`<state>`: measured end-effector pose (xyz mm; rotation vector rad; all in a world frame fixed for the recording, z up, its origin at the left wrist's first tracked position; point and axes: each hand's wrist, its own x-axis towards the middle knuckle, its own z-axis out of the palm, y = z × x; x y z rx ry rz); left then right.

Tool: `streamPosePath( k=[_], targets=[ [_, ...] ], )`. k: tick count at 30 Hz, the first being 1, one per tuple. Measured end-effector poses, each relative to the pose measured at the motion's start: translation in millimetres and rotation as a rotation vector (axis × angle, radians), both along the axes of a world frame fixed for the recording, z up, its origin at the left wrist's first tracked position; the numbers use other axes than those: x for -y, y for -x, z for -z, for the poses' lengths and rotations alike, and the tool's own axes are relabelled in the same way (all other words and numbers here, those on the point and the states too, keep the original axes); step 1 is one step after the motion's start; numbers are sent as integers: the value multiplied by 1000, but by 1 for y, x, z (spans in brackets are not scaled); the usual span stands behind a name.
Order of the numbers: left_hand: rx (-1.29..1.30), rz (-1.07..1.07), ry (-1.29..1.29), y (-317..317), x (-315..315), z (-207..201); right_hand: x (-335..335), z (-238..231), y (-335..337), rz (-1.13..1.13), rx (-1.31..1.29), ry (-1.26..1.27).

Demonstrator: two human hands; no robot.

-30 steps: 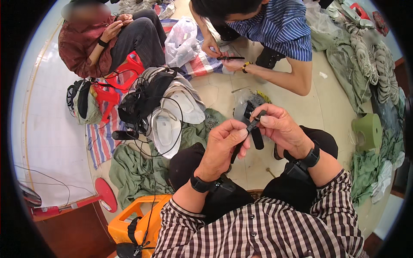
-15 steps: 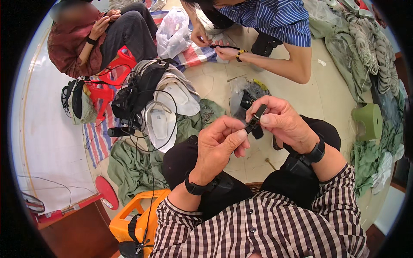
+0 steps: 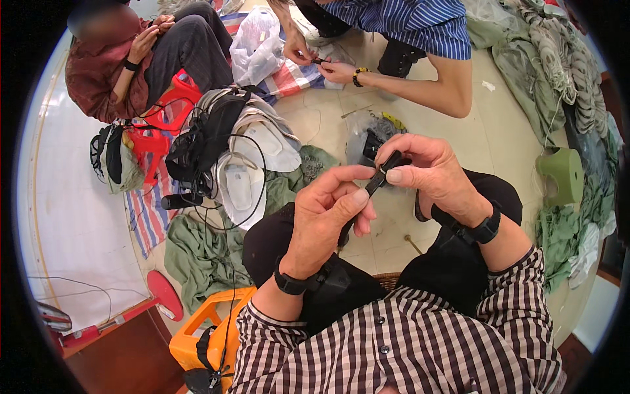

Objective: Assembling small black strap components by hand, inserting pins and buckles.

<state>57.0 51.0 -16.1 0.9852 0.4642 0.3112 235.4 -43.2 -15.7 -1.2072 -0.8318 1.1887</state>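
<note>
Landmark: clear plastic bag (image 3: pixel 358 148) with black items, on the tiled floor. Narrow black strap (image 3: pixel 377 182) held up on the wearer's side of the bag, slanting between both hands. Left hand (image 3: pixel 326 213) – thumb and forefinger pinching the strap's lower end, other fingers loosely curled. Right hand (image 3: pixel 433 172) – thumb and fingers grasping its upper end. Both wrists carry black bands. Left of the bag: a stack of white pieces (image 3: pixel 241 188), black cable across it. Right of the bag, well apart: green stool (image 3: pixel 563 176). Lower left of it, near the wearer: orange stool (image 3: pixel 186 341). Beyond the bag, a co-worker in a blue striped shirt (image 3: pixel 410 20) fingers a small dark piece.
</note>
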Motion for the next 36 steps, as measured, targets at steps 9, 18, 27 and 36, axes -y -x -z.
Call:
streamPosePath(
  k=[9,18,27,36],
  targets=[
    [98,121,221,-2,-3,1,4,-5,1,-32,-111,81],
    [25,116,181,-5,-3,-1,3,-11,0,-32,-16,41],
    [-4,131,217,-2,-5,2,5,-18,2,-60,10,164],
    [7,149,258,-4,-6,1,7,-19,1,-32,-22,199]
  ],
)
